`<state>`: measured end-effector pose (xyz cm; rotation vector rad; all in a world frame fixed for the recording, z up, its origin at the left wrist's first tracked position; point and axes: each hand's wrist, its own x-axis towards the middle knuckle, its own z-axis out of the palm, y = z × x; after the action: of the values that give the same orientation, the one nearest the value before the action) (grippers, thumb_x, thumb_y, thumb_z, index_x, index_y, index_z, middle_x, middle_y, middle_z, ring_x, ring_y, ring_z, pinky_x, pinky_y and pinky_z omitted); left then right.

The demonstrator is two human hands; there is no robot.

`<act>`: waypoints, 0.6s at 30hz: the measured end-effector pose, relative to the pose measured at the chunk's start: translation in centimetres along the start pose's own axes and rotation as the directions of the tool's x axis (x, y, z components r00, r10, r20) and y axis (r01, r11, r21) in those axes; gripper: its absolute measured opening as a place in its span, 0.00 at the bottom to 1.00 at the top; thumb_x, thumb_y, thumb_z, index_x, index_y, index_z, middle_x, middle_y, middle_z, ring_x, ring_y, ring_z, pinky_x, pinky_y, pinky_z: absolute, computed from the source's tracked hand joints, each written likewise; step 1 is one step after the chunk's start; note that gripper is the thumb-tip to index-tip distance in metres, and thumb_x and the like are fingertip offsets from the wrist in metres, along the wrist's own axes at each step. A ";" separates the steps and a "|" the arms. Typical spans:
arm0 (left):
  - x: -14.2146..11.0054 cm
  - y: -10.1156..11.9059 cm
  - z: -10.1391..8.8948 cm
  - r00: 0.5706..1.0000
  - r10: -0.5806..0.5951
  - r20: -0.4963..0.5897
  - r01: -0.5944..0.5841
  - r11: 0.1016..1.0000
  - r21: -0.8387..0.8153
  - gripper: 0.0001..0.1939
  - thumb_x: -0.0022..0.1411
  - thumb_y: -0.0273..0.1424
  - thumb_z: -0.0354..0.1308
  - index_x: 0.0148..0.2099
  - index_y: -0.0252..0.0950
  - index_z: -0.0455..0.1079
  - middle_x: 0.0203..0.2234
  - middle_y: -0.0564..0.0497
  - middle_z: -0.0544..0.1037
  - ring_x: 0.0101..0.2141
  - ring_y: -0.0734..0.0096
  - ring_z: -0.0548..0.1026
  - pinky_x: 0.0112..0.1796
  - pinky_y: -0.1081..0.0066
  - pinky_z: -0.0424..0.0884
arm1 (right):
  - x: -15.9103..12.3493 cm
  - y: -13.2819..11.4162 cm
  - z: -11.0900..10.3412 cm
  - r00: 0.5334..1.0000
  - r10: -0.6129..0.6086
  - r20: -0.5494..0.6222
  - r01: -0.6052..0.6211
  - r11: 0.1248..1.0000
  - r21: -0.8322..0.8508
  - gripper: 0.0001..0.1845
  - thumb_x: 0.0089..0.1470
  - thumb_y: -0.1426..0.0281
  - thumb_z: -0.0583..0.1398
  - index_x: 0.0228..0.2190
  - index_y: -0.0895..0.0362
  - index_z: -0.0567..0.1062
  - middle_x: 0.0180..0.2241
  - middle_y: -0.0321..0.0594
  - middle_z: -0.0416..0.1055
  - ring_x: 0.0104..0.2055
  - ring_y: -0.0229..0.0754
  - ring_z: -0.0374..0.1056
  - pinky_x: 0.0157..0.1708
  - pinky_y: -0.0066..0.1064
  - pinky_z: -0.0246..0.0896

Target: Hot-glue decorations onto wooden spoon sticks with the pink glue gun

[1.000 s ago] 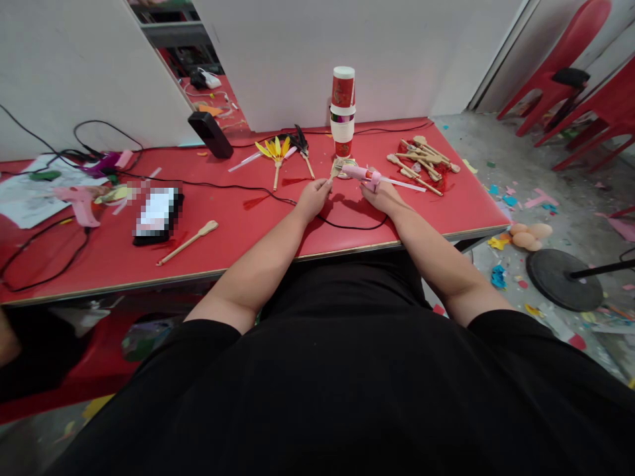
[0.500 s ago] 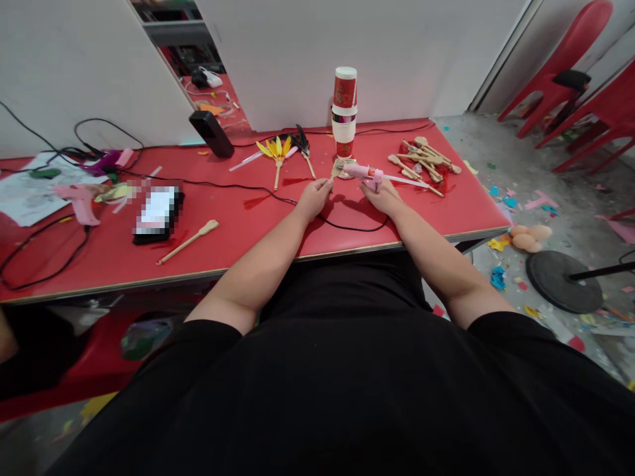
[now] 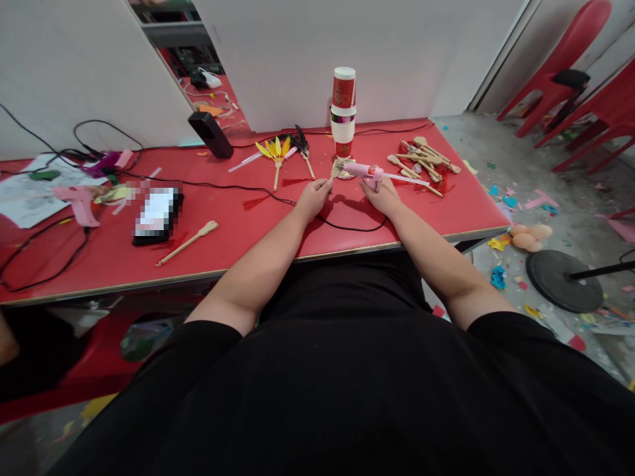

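Plainly, in the head view, we had both hands out over the red table point(image 3: 258, 228), midway between its front and back edges. Our left hand point(image 3: 315, 198) pinched the lower end of a wooden stick point(image 3: 336, 170), its flat head pointing toward the back edge. Our right hand point(image 3: 381, 197) was closed around the grip of a pink glue gun point(image 3: 362, 172). The nozzle pointed left at the flat head, though we could not tell whether it touched. A clear glue stick point(image 3: 407, 180) stuck out behind the gun, toward the right edge.

Beyond our hands, near the back edge, stood a stack of cups point(image 3: 344, 99). A pile of wooden pieces point(image 3: 421, 157) with red tassels lay by the back right corner. Left of our hands lay a yellow-feathered piece point(image 3: 276, 151) and a black-feathered one point(image 3: 301, 144). Farther left, one more wooden piece point(image 3: 191, 242) lay near the front edge.
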<state>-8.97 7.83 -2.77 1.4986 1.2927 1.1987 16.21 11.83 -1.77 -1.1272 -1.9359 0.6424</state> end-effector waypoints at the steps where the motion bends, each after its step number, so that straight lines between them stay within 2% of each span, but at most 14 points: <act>1: 0.0 0.0 0.0 1.000 -0.005 -0.011 0.005 1.000 -0.008 0.27 0.79 0.53 0.64 0.33 0.42 0.64 0.20 0.59 0.58 0.22 0.72 0.55 0.27 0.69 0.52 | 0.0 0.0 0.0 1.000 0.002 0.000 -0.002 1.000 -0.002 0.38 0.63 0.29 0.60 0.52 0.48 0.74 0.48 0.53 0.79 0.53 0.67 0.77 0.64 0.64 0.74; 10: 0.1 -0.4 -0.3 1.000 -0.006 -0.002 0.006 0.998 -0.068 0.28 0.77 0.55 0.65 0.32 0.41 0.66 0.19 0.59 0.58 0.21 0.73 0.53 0.26 0.67 0.50 | 0.0 0.0 0.1 0.999 0.037 -0.007 -0.037 0.999 -0.032 0.27 0.67 0.40 0.62 0.49 0.48 0.69 0.46 0.51 0.77 0.51 0.64 0.76 0.65 0.64 0.74; 14: 0.2 -0.3 -0.2 1.000 -0.015 -0.015 0.014 0.998 -0.068 0.28 0.76 0.56 0.66 0.32 0.41 0.66 0.18 0.59 0.58 0.21 0.74 0.53 0.26 0.68 0.49 | 0.1 0.2 0.3 0.999 0.034 -0.018 -0.035 0.999 -0.033 0.28 0.67 0.39 0.62 0.50 0.48 0.70 0.45 0.50 0.76 0.52 0.64 0.75 0.65 0.64 0.74; 18: 0.1 -0.2 -0.2 1.000 -0.022 0.001 0.022 0.998 -0.060 0.29 0.76 0.57 0.65 0.32 0.41 0.66 0.18 0.60 0.58 0.21 0.74 0.53 0.26 0.68 0.50 | 0.2 0.4 0.4 0.999 0.031 -0.009 -0.031 0.999 -0.027 0.33 0.68 0.34 0.61 0.52 0.49 0.72 0.46 0.50 0.76 0.53 0.66 0.76 0.65 0.65 0.74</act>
<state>-9.26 7.94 -2.93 1.4376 1.2588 1.2127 16.04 12.20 -2.18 -1.1774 -1.9288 0.6287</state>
